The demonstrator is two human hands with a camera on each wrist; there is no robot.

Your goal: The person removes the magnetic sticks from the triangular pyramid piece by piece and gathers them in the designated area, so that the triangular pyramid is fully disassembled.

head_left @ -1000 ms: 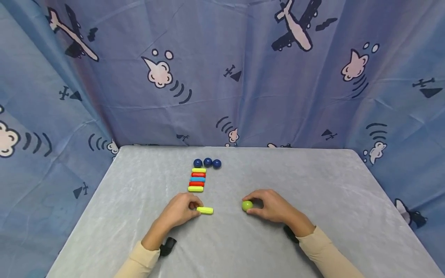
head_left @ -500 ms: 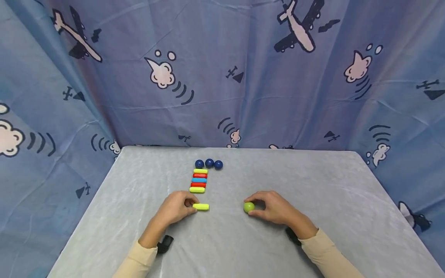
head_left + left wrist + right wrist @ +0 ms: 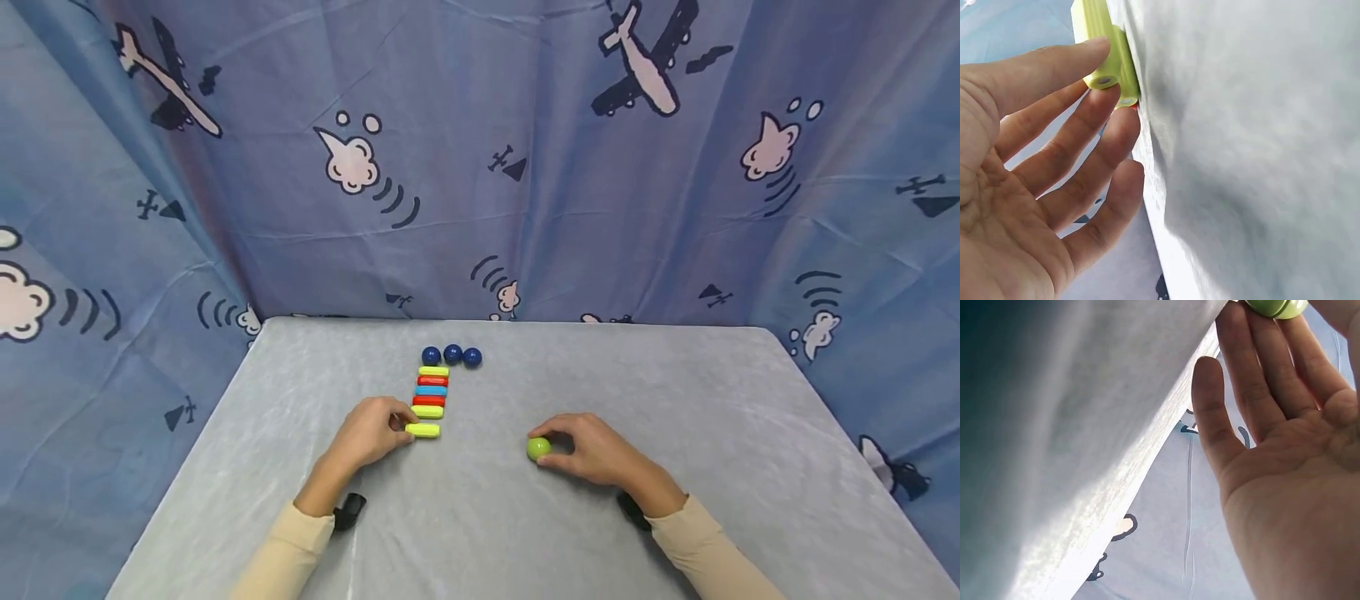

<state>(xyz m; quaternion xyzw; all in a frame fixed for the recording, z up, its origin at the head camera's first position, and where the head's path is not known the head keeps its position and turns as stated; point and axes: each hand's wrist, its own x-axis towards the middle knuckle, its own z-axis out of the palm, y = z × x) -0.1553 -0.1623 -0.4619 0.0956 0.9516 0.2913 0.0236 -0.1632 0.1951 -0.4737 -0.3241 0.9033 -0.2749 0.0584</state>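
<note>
Plenty of open cloth on the table (image 3: 675,392) to the right of the green ball (image 3: 537,448) and along the near edge, so a hand can slide through there no problem. The tight spot is left of centre: the stack of coloured bars (image 3: 431,391) with three dark blue balls (image 3: 452,355) right behind it blocks that lane, and the loose yellow bar (image 3: 422,430) sits just in front of the stack with barely a gap. Between that bar and the green ball there's a clear strip running to the back curtain (image 3: 480,167), which walls off the far side and both sides.

Green ball (image 3: 1275,306) cut off by right wrist view's top edge, yellow bar (image 3: 1099,44) cut off likewise in left wrist view.
</note>
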